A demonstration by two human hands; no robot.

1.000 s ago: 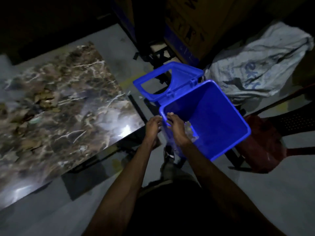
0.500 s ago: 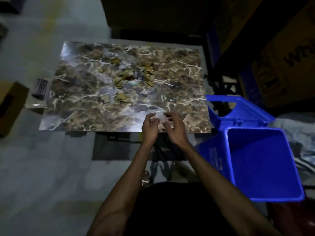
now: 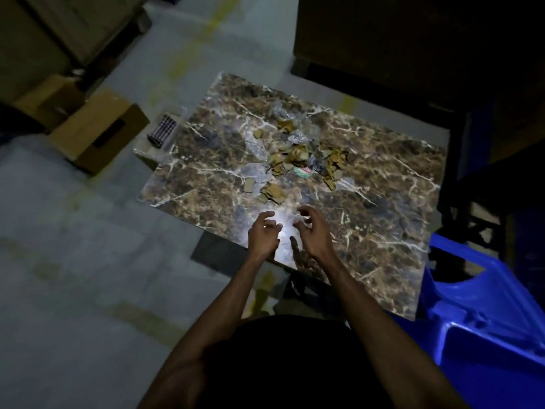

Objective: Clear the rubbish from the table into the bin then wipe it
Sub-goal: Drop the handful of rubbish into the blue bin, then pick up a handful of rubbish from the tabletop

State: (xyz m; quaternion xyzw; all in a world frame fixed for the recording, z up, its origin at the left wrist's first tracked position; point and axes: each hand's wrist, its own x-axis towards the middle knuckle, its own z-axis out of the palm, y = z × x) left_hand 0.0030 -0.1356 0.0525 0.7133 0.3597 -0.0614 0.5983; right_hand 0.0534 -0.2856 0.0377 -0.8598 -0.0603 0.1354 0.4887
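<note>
Marbled table (image 3: 368,231) bears cardboard scraps (image 3: 295,160), no writing legible.

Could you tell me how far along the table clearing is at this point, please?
Done: nothing that this view confirms; the blue bin stands beside the table, its inside out of view. In hand: the left hand and right hand hover over the near edge, fingers loosely curled, holding nothing visible. Left: the pile of cardboard scraps and wrappers mid-table, then all the wiping.
</note>
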